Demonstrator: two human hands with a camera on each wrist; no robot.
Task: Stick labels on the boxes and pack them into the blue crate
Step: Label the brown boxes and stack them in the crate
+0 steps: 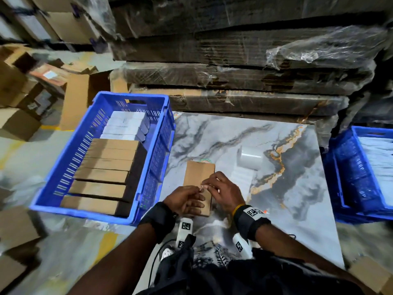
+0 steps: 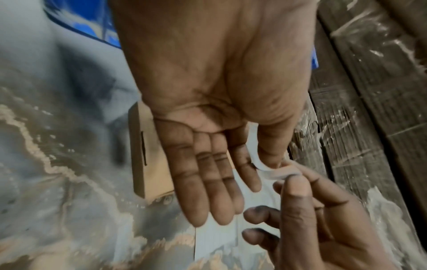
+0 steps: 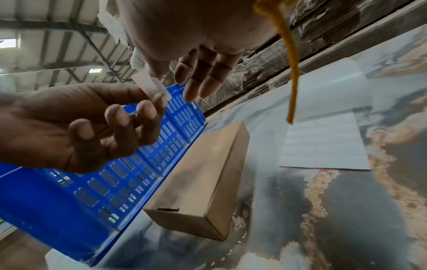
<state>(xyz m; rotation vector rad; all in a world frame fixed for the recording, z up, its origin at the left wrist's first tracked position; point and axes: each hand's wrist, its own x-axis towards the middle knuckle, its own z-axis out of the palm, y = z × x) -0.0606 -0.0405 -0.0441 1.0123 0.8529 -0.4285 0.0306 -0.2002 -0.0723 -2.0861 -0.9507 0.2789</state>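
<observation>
Both hands meet just above a brown box (image 1: 198,184) that lies flat on the marble table (image 1: 297,188). The left hand (image 1: 185,200) and the right hand (image 1: 226,193) pinch one small white label (image 3: 151,85) between them, each with thumb and forefinger. The blue crate (image 1: 102,211) stands just left of the box and holds rows of brown and white boxes. A label roll (image 1: 251,159) lies near, to the right.

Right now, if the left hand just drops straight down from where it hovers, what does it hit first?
Most likely the brown box lying flat on the marble table. The left hand hovers over its near end, pinching a small label together with the right hand. Height above the box is unclear.
</observation>
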